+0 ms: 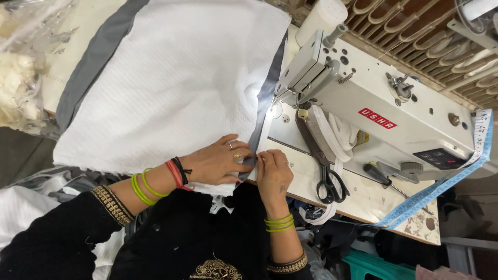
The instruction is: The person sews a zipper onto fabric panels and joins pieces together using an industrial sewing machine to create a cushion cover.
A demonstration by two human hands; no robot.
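Head view showed the left hand (220,162) lying flat, fingers spread, pressing down on the near edge of a white textured fabric panel (171,83). The right hand (274,173) sat just beside it, fingertips pinched on the grey border strip (262,106) that ran along the panel's edge, the two hands nearly touching at the strip's near end. The fabric spread away beyond the left hand, covering most of the table, with a second grey band (96,57) on its far side. Ahead of the right hand, the strip led up to the needle area of a white sewing machine (373,103). Just to the outer side of the right hand lay black-handled scissors (329,184) on the machine table (363,199), near folded white tape (332,140). Farther out, a blue measuring tape (441,186) hung over the machine and off the table edge. Green bangles (141,187) circled the left wrist.
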